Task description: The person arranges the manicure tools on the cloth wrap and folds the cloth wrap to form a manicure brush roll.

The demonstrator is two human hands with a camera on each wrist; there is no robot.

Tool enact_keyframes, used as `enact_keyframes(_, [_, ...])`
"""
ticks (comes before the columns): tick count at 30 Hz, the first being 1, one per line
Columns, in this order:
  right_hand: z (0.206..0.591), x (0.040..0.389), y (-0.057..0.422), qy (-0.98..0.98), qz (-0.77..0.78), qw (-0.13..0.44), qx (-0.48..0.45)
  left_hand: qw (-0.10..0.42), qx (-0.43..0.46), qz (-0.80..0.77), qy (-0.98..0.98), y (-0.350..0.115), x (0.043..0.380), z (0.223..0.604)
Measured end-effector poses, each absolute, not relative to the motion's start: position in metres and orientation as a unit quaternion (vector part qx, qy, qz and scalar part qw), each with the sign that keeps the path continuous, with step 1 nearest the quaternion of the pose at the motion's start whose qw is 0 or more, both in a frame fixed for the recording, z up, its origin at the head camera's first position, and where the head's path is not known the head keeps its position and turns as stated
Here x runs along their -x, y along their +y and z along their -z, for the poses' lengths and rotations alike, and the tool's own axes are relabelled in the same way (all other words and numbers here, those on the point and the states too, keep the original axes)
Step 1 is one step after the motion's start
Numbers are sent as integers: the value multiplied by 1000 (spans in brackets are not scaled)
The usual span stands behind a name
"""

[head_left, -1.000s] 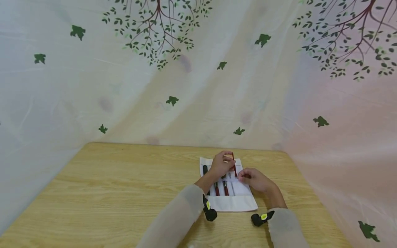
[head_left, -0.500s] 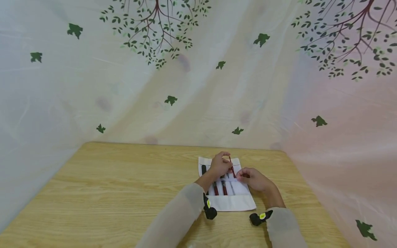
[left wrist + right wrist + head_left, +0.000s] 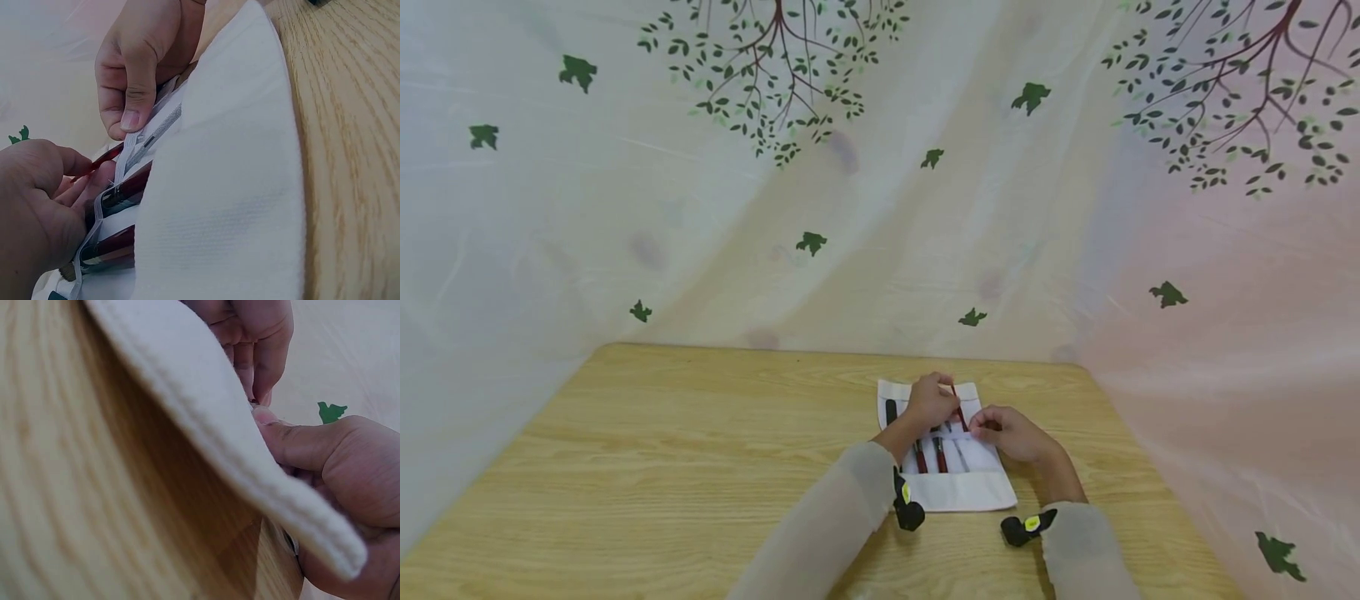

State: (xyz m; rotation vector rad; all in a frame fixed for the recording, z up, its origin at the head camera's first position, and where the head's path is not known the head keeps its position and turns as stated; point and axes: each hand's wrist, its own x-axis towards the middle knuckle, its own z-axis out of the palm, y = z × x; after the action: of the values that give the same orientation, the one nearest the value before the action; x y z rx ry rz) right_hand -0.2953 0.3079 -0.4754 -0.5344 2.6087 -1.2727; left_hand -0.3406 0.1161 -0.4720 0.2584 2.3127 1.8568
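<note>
A white fabric tool roll (image 3: pixel 966 493) lies on the table, with a pocket along its near edge and a white elastic band (image 3: pixel 129 149) across it. My left hand (image 3: pixel 931 406) pinches a slim red stick (image 3: pixel 100 161) over the roll, its lower end at the band. The thumb and fingers of my right hand (image 3: pixel 1011 433) pinch the band near its right side. Beside the stick, a thin metal tool with a knurled handle (image 3: pixel 161 128) runs under the band into the pocket. Two dark red-handled brushes (image 3: pixel 112 247) sit to its left.
Farther left in the roll is a black-ended tool (image 3: pixel 891 411). The wooden table (image 3: pixel 700 450) extends around the roll. A pale curtain printed with leaves (image 3: pixel 865 250) hangs behind and beside the table. Black cameras are strapped to both wrists.
My left hand has lowered slightly, and the red stick's lower end has moved down toward the elastic band. The right hand has kept its pinch with little movement. The view has shifted slightly.
</note>
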Motion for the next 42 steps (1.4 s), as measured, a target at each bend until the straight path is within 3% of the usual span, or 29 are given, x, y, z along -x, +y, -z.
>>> enact_keyframes(15, [476,295,307,877,440,103,166,115,-73,-593,794,116,341,469])
enact_keyframes(42, [480,297,309,876,443,97,166,136,-145,-531,824,110,341,468])
